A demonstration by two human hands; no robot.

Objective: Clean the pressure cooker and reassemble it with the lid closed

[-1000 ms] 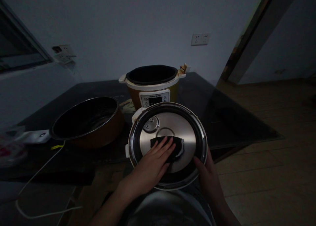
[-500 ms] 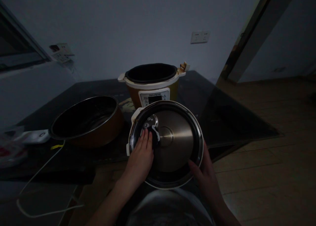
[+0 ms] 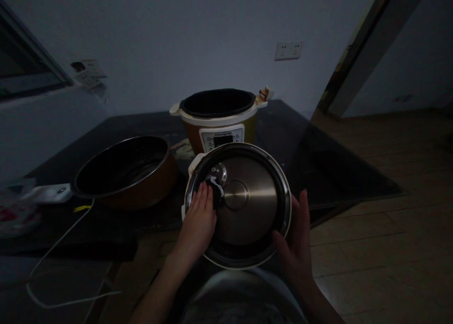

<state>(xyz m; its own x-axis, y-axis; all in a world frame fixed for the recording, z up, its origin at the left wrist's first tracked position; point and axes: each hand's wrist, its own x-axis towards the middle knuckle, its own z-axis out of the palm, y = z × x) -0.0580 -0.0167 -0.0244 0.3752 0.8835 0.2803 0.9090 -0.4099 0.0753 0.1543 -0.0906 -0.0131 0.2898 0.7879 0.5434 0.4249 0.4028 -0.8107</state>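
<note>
We've got the metal lid up btwn both hands, underside facing us, in front of the cooker; can't tell if they touch. Our L hand lies w/ fingers together on the black cloth, pressed to the lid's L side just below the round valve plate; can't tell if it's gripping the cloth. Our R hand is at the lid's R edge, thumb over the rim, fingers loosely extended outside; can't tell how firm the hold is.

Behind, the open cooker stands on the dark table. Its white control panel has a brand line we'd read as "Joyoung", v. blurry, plus a dark display & small markings either side, too small to read.

To the L of it: brown pot, dark inside, pale handle pointing L. White cord w/ yellow tag hangs near the handle. Plastic bag, far L, has blurred red patches. Wall socket above, to the R.
</note>
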